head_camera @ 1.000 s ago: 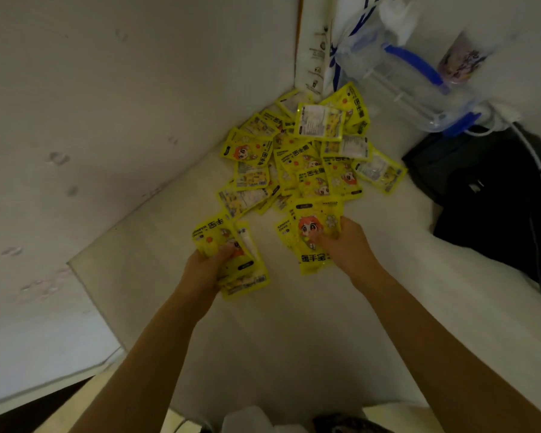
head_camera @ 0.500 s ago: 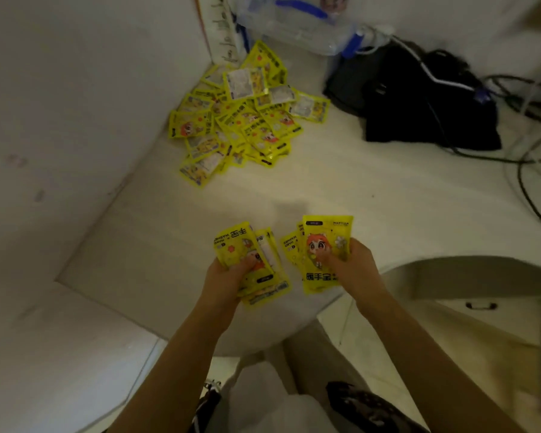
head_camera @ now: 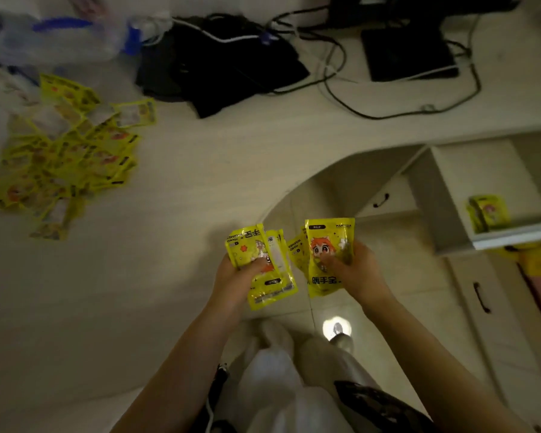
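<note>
My left hand (head_camera: 236,281) grips a small stack of yellow hand-warmer packets (head_camera: 255,248), thumb pressed on the top one. My right hand (head_camera: 355,271) grips another stack of the same packets (head_camera: 328,242), the front one showing an orange-haired cartoon face. Both stacks hang over the desk's curved front edge, above my legs. A loose pile of several yellow packets (head_camera: 66,154) lies on the white desk (head_camera: 200,170) at the far left. One more yellow packet (head_camera: 489,212) stands in an open white drawer (head_camera: 512,237) at the right.
A black bag (head_camera: 219,67) and tangled black and white cables (head_camera: 334,67) lie at the back of the desk. A dark flat device (head_camera: 409,54) sits back right. A clear plastic container with blue handle (head_camera: 60,35) is back left. White cabinet doors (head_camera: 497,307) stand right.
Both hands have drawn back from the pile with their packets, past the desk edge. The view has swung right, bringing the open drawer and cabinet into sight.
</note>
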### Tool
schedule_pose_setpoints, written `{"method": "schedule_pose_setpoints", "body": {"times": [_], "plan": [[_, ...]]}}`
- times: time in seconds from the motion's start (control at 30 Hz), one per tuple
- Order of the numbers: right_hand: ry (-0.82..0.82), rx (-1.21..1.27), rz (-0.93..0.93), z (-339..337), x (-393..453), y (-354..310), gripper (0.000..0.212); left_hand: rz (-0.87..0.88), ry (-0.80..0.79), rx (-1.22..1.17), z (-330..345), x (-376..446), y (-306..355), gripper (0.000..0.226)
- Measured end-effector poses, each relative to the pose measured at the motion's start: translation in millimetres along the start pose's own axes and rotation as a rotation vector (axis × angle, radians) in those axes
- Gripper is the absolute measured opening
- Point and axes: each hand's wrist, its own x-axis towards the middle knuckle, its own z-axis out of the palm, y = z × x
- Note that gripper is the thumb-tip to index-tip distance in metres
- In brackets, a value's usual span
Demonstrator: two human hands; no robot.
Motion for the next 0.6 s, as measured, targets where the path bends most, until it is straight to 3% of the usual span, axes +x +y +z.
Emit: {"method": "schedule_pose_setpoints", "body": {"times": [0.37, 0.6], "plan": [[0.255, 0.195, 0.160, -195, -40, 108, 0.025, -0.068, -0.206, 0.150, 218, -46, -53, 0.023], [0.384, 0.340, 0.228, -279, -41, 146, 0.021, -0.129, -0.270, 0.166, 320, -59, -65, 0.024]]}}
